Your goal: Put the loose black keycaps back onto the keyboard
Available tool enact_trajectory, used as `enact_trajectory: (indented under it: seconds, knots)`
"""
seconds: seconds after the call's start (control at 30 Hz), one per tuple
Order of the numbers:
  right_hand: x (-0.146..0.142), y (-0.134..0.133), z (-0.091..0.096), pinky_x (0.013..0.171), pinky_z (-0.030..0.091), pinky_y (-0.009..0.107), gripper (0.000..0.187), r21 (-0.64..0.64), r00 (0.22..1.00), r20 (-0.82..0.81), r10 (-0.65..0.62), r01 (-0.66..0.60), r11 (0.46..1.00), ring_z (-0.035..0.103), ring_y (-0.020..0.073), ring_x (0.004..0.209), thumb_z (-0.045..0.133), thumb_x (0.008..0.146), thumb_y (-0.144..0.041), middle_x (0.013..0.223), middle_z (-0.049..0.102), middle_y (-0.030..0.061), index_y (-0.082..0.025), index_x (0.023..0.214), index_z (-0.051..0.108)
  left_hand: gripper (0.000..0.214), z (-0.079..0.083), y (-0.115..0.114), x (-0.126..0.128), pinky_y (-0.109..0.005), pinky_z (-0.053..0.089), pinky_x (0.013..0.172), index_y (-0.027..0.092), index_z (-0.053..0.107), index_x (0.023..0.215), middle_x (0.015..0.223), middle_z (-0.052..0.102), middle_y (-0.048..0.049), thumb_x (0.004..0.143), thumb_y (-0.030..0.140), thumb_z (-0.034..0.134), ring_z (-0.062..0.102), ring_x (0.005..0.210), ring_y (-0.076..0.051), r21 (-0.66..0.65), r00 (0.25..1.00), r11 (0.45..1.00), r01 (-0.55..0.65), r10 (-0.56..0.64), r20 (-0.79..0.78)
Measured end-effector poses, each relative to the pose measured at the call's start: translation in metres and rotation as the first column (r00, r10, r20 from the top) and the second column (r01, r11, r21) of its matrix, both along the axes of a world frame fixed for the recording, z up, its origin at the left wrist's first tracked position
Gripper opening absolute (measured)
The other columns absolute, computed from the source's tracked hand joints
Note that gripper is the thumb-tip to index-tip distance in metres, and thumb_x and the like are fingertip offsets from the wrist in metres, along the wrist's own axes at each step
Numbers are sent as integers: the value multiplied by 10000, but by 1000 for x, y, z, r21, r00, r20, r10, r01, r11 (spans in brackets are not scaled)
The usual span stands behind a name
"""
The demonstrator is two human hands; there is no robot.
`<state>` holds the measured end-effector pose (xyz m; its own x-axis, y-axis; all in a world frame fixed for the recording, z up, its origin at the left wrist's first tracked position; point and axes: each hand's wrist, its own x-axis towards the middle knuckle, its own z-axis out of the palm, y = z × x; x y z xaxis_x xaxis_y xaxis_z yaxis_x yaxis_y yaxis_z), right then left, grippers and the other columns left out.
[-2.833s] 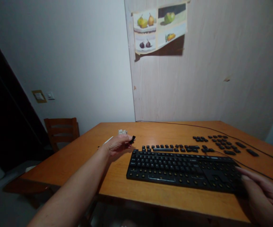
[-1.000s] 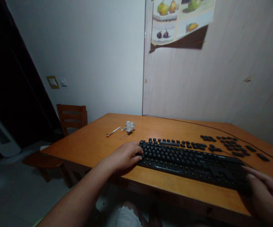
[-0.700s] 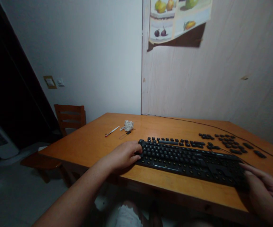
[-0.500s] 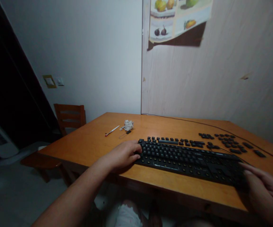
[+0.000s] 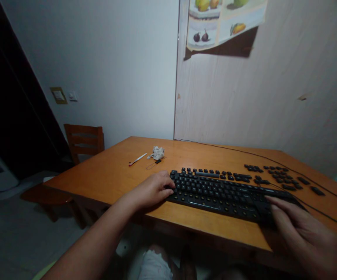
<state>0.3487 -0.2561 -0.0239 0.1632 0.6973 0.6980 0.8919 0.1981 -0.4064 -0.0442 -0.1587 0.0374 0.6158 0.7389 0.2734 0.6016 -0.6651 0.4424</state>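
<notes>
A black keyboard [image 5: 223,193] lies on the wooden table [image 5: 110,175], its frame showing small yellow dots where keycaps are off. My left hand [image 5: 153,189] grips the keyboard's left end with curled fingers. My right hand [image 5: 305,237] lies over the keyboard's right end, fingers stretched forward and resting on it. Several loose black keycaps [image 5: 276,177] sit in rows on the table just behind the keyboard.
A crumpled white tissue [image 5: 157,153], a small white tool with a red tip [image 5: 137,159] and a wire key puller [image 5: 153,163] lie at the table's far left. A black cable [image 5: 244,153] runs along the back. A wooden chair [image 5: 83,142] stands left. Wall poster [image 5: 223,21] above.
My left hand set down a small black piece and came back to the keyboard's left end. My right hand has slid leftward and forward over the keyboard's right part.
</notes>
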Motion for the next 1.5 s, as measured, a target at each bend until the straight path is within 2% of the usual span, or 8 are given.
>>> enact_trajectory:
  seconds: [0.1,0.23,0.4,0.53,0.77,0.93,1.33,1.5]
  knots:
    - [-48,2,14,899,532,362,283,-34,976,44,212,-210,977,672,222,1025,525,914,-401,1143,707,12,-327,1152,659,159,-5,0,-2,-287,433,795,198,716,941,921,583,-53,848,211,587,543,852,-166,13,999,1000,-16,16,36]
    - [-106,16,30,860,528,305,279,-157,898,113,426,-408,900,675,182,986,485,942,-296,1096,718,28,-272,1150,669,152,-10,-2,-2,-286,436,799,187,703,924,909,592,-51,829,190,585,548,853,-166,26,996,999,-34,32,78]
    - [-163,37,45,791,507,278,309,-321,847,221,483,-404,857,681,172,887,475,931,-271,1003,734,23,-281,1146,698,167,-12,-4,-2,-274,447,758,187,665,947,903,617,-37,797,176,593,560,835,-165,-47,987,996,-73,79,140]
    - [-188,50,52,732,479,276,323,-424,814,321,485,-334,842,683,180,862,457,948,-282,968,740,21,-308,1159,700,168,-14,-5,-3,-260,446,713,179,646,951,882,623,-29,798,176,578,556,791,-154,-78,978,994,-77,91,190]
    - [-197,62,52,720,463,284,344,-465,795,389,465,-267,844,689,195,878,416,982,-343,994,746,15,-357,1212,672,167,-23,-4,-3,-238,435,686,178,644,940,853,624,-19,797,164,558,556,769,-139,-84,960,994,-74,93,264]
    - [-197,61,49,837,476,297,353,-472,811,336,478,-294,831,684,200,979,422,975,-326,1086,740,24,-317,1231,666,196,-29,-3,-3,-229,435,672,170,646,957,850,628,-19,800,149,530,565,756,-132,-141,933,989,-53,99,346]
    - [-203,61,47,813,486,311,346,-496,833,332,443,-246,833,692,211,980,438,959,-321,1108,737,15,-323,1211,676,192,-41,-3,-5,-244,462,710,146,667,928,896,652,-44,797,149,526,593,818,-148,-224,835,963,-152,246,493]
    - [-205,63,47,807,481,313,325,-491,844,313,436,-249,835,695,220,981,448,950,-322,1082,745,9,-321,1150,704,170,-40,-2,-5,-231,446,657,142,686,901,865,612,-34,791,195,567,573,741,-127,-228,853,962,-149,242,462]
